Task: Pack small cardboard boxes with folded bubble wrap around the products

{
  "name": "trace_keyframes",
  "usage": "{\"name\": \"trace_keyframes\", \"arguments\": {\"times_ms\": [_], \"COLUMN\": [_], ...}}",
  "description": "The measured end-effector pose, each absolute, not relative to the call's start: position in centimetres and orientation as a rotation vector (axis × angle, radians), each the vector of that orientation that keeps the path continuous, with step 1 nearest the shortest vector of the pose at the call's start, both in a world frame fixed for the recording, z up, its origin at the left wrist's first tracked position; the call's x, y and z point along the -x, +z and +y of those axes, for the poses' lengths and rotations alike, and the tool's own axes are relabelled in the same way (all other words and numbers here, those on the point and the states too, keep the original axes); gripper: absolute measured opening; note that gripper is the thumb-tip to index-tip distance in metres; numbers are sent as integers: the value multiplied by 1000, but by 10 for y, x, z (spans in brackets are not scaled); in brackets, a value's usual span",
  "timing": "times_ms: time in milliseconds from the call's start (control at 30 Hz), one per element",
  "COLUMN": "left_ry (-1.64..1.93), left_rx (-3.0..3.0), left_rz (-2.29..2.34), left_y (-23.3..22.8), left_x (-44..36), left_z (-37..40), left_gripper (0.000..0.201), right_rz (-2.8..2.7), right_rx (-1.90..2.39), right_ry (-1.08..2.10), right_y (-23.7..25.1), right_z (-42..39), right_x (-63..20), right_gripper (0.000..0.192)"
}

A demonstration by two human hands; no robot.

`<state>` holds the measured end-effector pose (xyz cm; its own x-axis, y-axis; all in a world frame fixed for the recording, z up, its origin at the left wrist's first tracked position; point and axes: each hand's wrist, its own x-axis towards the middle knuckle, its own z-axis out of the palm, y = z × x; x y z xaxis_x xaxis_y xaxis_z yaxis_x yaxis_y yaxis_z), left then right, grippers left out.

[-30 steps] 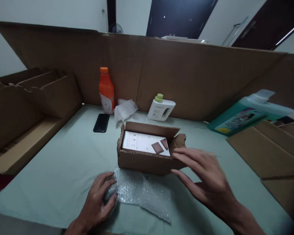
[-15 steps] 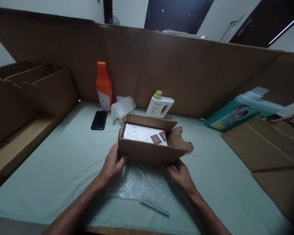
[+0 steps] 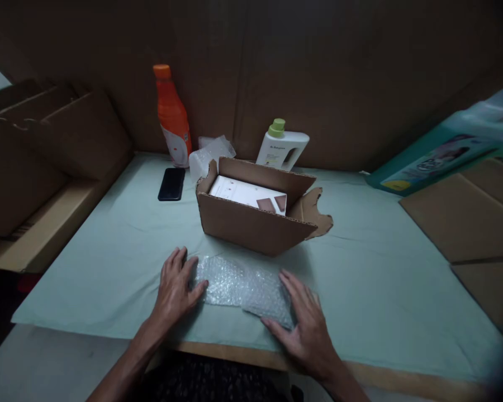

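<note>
An open cardboard box [image 3: 251, 220] is sitting on a pale green cloth [image 3: 381, 279] covering the table, its flaps standing up and one torn flap lying out to the right; a white carton [image 3: 245, 192] printed with two brown squares is lying inside it. Behind the box, an orange bottle [image 3: 171, 117] with an orange cap is standing against a tall cardboard wall [image 3: 339, 84], with a crumpled clear wrap [image 3: 209, 153] just beside it and a white bottle with a green cap [image 3: 283, 148] to the right. A black phone [image 3: 171, 183] is lying flat near the orange bottle. Stacked cardboard [image 3: 37, 151] is leaning at the left, flat cardboard sheets [image 3: 465, 212] are lying at the right, and a teal package [image 3: 440, 153] is resting above them.

A sheet of bubble wrap [image 3: 245, 287] is lying flat on the cloth at the table's near edge, in front of the box and apart from it. Nothing is standing between the hands and the sheet. The left hand [image 3: 174, 290] is pressing palm-down on the sheet's left end, fingers spread and extended. The right hand [image 3: 305, 326] is lying flat on the right end, fingers apart and pointing up-left, covering that corner. Neither hand is gripping anything.
</note>
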<state>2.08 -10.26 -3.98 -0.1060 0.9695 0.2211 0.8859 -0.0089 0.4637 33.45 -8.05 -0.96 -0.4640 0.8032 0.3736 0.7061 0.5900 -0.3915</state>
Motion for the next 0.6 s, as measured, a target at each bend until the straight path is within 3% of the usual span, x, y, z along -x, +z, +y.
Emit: {"name": "trace_keyframes", "arguments": {"times_ms": [67,167,233,333,400,500,600], "left_ry": [803,914,929,943,938,770,734], "left_rx": [-1986,-1891,-1742,-1558,-1533,-1583,-1672], "left_rz": [2088,1997,1922,1860,1866,1914,1995], "left_y": [-42,-28,-9,19,26,15,0], "left_x": [-31,-39,-37,-29,-22,-9,9], "left_z": [-107,-109,-112,-117,-115,-108,-99], "left_gripper": [27,16,16,19,29,46,59], "right_rz": [-2339,-2211,-1956,-1390,-1054,-859,-930], "right_rx": [1168,1231,1350,1428,1423,1507,1597], "right_ry": [255,406,754,1404,1567,1410,1056], "right_y": [-19,-22,-12,9,16,13,11], "right_z": [-88,-86,-81,-71,-64,-61,-65], "right_x": [-326,-321,-325,-342,-356,-381,-402], "right_gripper": [79,45,30,46,61,67,57]}}
